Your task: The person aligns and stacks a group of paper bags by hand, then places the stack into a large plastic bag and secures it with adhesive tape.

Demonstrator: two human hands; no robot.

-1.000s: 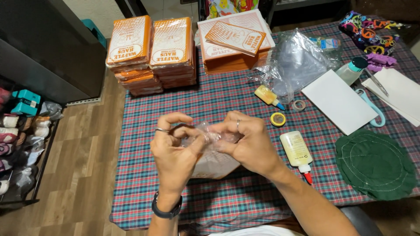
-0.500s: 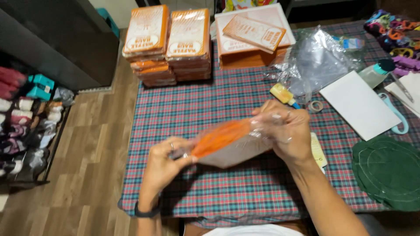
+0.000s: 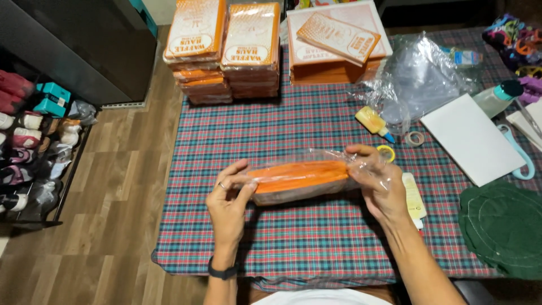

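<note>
Both my hands hold a clear plastic bag (image 3: 305, 179) with a flat stack of orange sheets inside, stretched sideways just above the plaid tablecloth (image 3: 293, 237). My left hand (image 3: 228, 203) pinches the bag's left end between thumb and fingers; it wears a ring, and a dark band sits on that wrist. My right hand (image 3: 379, 183) grips the right end, where the loose plastic bunches up.
Stacks of orange packs (image 3: 223, 51) and an orange box (image 3: 336, 48) stand at the table's far side. A heap of clear plastic bags (image 3: 420, 79), a glue bottle (image 3: 374, 122), tape rolls (image 3: 415, 138), a white board (image 3: 471, 138) and a green felt round (image 3: 502, 226) lie to the right. Shoes (image 3: 28, 141) line the floor at left.
My hands have drawn apart from a bunched grip. The bag is now stretched out flat and level between them, and the orange contents show.
</note>
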